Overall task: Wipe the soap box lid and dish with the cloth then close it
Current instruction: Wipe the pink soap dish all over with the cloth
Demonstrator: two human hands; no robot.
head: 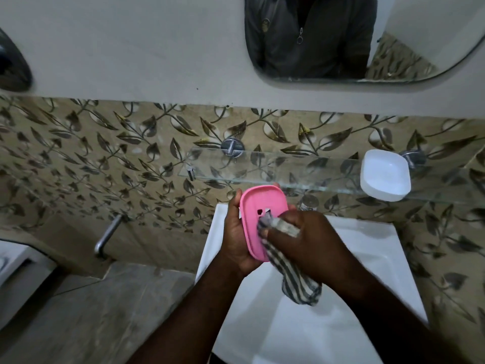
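The pink soap-box piece [258, 219] was smooth, matt plastic; the white piece [384, 174] was slightly glossier plastic. The cloth [299, 282] was soft, striped woven fabric. The shelf [288, 169] was clear glass on shiny metal mounts [232, 147]. The sink [375, 248] looked glossy.

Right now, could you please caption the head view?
Left hand holds the pink dish over the sink while the right hand wipes it with the cloth.

Over the sink [367, 248], the left hand [236, 240] holds the pink piece [258, 206]. The right hand [307, 245] grips a striped cloth [299, 285] against it. The white piece [384, 174] sits on the glass shelf [288, 169].
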